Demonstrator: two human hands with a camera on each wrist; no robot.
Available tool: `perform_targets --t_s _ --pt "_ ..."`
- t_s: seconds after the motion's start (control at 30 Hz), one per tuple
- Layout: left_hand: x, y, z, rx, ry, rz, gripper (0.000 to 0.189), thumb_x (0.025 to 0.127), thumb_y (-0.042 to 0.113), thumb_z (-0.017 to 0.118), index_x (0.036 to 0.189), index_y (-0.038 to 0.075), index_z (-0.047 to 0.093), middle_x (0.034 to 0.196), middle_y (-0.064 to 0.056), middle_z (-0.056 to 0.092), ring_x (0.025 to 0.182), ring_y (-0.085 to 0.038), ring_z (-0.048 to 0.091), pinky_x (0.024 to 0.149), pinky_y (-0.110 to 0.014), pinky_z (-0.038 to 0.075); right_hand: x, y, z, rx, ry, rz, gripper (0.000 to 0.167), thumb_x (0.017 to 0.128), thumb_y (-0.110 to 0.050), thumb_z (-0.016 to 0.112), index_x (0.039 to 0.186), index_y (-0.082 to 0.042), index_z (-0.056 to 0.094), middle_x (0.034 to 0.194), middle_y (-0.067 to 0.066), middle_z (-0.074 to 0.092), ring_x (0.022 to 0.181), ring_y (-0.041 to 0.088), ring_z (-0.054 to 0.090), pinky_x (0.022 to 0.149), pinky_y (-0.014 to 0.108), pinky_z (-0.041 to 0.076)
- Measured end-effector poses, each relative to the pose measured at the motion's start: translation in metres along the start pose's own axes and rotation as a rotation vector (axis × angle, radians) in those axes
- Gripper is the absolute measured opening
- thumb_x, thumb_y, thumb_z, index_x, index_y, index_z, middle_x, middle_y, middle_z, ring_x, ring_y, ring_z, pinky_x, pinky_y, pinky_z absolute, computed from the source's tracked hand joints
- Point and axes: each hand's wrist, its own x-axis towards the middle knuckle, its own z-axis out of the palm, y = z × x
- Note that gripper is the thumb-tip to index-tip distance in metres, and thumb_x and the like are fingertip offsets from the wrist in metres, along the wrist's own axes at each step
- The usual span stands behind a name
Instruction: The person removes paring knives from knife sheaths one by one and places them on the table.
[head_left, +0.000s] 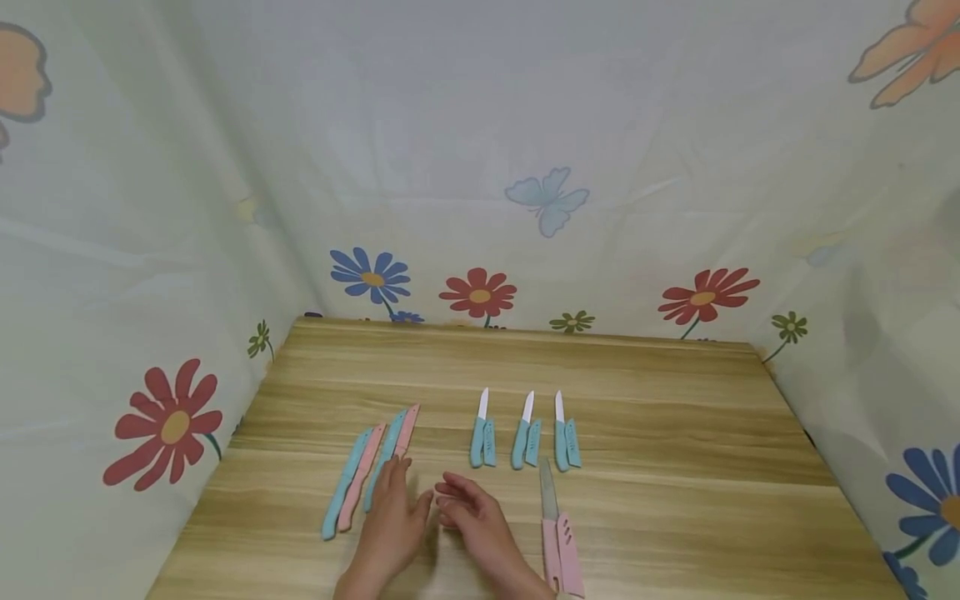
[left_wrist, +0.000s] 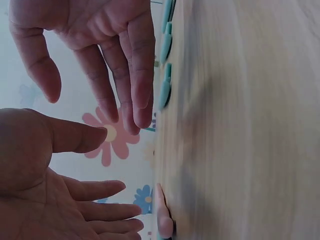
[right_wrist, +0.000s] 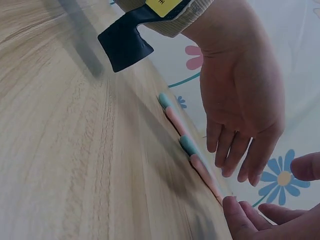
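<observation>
Both hands hover over the wooden table, palms facing each other, with nothing held. My left hand (head_left: 393,521) has its fingers extended, overlapping the handle end of a pink sheathed knife (head_left: 407,429) in the head view. To its left lie a blue sheathed knife (head_left: 347,483), a pink one (head_left: 362,477) and another blue one (head_left: 384,460). My right hand (head_left: 480,521) is loosely bent, a small gap from the left. To its right lies a pink-handled knife (head_left: 551,533) with its blade bare, beside a pink sheath (head_left: 568,554). The left wrist view shows both palms empty.
Three small blue paring knives (head_left: 477,442) with bare white blades stand in a row beyond the hands, each beside its blue sheath (head_left: 490,442). Flower-printed cloth (head_left: 600,275) rises around the wooden table (head_left: 675,417) at the back and sides.
</observation>
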Motion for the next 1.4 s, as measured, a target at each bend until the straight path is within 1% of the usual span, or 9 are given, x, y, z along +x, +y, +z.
perform_targets --t_s 0.13,0.37,0.5,0.67,0.8,0.93,1.07,1.2,1.4 --pt "0.000 -0.006 0.000 0.013 -0.009 0.000 0.063 0.100 0.020 0.067 0.150 -0.008 0.041 0.158 -0.035 0.036 0.152 -0.054 0.026 0.120 -0.070 0.029 0.003 0.003 0.004 0.014 0.000 0.018 0.050 0.104 -0.012 0.058 0.146 0.013 0.046 0.140 0.031 0.058 0.122 0.028 0.064 0.096 0.035 0.060" --pt "-0.001 -0.009 0.001 0.045 0.002 0.012 0.062 0.098 0.018 0.067 0.147 -0.011 0.042 0.154 -0.034 0.043 0.151 -0.054 0.026 0.121 -0.069 0.028 0.008 0.006 0.010 0.001 0.006 0.064 0.048 0.103 -0.013 0.058 0.144 0.010 0.050 0.139 0.028 0.060 0.121 0.024 0.065 0.099 0.041 0.059" --pt "-0.001 -0.010 0.001 0.062 0.010 0.017 0.061 0.096 0.015 0.067 0.145 -0.012 0.044 0.152 -0.034 0.045 0.150 -0.054 0.028 0.121 -0.067 0.029 0.011 0.007 0.015 -0.008 0.000 0.062 0.049 0.103 -0.016 0.059 0.143 0.011 0.050 0.140 0.028 0.060 0.121 0.028 0.065 0.098 0.040 0.059" --pt "0.000 -0.011 0.001 0.061 0.003 0.020 0.057 0.095 0.012 0.066 0.144 -0.010 0.045 0.150 -0.034 0.046 0.147 -0.054 0.034 0.119 -0.067 0.033 0.015 0.007 0.023 0.005 -0.021 0.052 0.049 0.104 -0.015 0.057 0.144 0.012 0.049 0.143 0.030 0.058 0.131 0.037 0.060 0.101 0.037 0.057" --pt "-0.001 -0.011 0.000 0.045 0.002 0.020 0.059 0.088 0.005 0.065 0.143 -0.008 0.047 0.144 -0.032 0.051 0.139 -0.049 0.046 0.113 -0.064 0.042 0.017 0.007 0.028 -0.017 -0.036 0.063 0.050 0.104 -0.018 0.057 0.146 0.010 0.049 0.147 0.027 0.057 0.136 0.036 0.055 0.102 0.030 0.054" --pt "-0.001 -0.010 0.000 0.038 0.007 0.021 0.061 0.084 0.001 0.064 0.142 -0.008 0.047 0.139 -0.031 0.055 0.131 -0.046 0.054 0.108 -0.062 0.047 0.017 0.009 0.030 -0.026 -0.052 0.076 0.051 0.104 -0.019 0.056 0.146 0.010 0.049 0.149 0.026 0.055 0.139 0.035 0.053 0.099 0.023 0.050" --pt "-0.001 -0.010 -0.001 0.037 0.027 0.019 0.057 0.085 -0.001 0.063 0.139 -0.008 0.049 0.133 -0.030 0.059 0.123 -0.046 0.058 0.102 -0.061 0.050 0.017 0.011 0.031 -0.002 -0.073 0.080 0.052 0.105 -0.019 0.055 0.146 0.012 0.047 0.150 0.027 0.053 0.139 0.036 0.053 0.106 0.031 0.053" --pt "0.000 -0.009 -0.003 0.034 0.052 -0.005 0.051 0.088 -0.001 0.063 0.137 -0.006 0.051 0.129 -0.029 0.060 0.118 -0.047 0.061 0.096 -0.061 0.051 0.018 0.013 0.031 0.017 -0.095 0.088 0.054 0.105 -0.019 0.055 0.147 0.013 0.045 0.152 0.029 0.050 0.139 0.038 0.054 0.112 0.041 0.051" --pt "0.003 -0.010 -0.004 0.042 0.088 -0.014 0.045 0.089 -0.002 0.066 0.132 -0.005 0.053 0.126 -0.027 0.062 0.117 -0.045 0.061 0.098 -0.059 0.051 0.017 0.015 0.031 0.029 -0.121 0.092 0.053 0.106 -0.018 0.053 0.148 0.014 0.043 0.153 0.031 0.047 0.137 0.039 0.056 0.112 0.041 0.051"
